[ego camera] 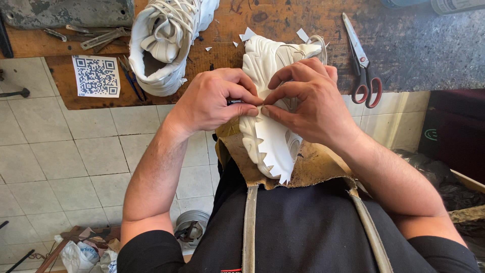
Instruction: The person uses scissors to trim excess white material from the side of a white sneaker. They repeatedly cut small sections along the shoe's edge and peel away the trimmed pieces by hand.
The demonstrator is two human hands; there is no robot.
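Note:
A white chunky sneaker [262, 65] lies sole-up against my chest, resting on a brown leather apron [313, 167]. A white sheet with a zigzag-cut edge [275, 149] covers part of its sole. My left hand [214, 98] and my right hand [308, 101] meet over the shoe's middle, thumbs and forefingers pinching the sheet's edge against the sole. A small dark tool seems tucked in my left fingers, mostly hidden. The matching white sneaker [164, 40] stands on the wooden workbench [283, 20] to the left.
Red-handled scissors [361, 65] lie on the bench at the right. A square printed code card [96, 76], a blue pen [130, 80] and metal tools [96, 38] sit at the bench's left. White paper scraps [247, 35] dot the wood. A tape roll [189, 227] and bags lie on the tiled floor [60, 156].

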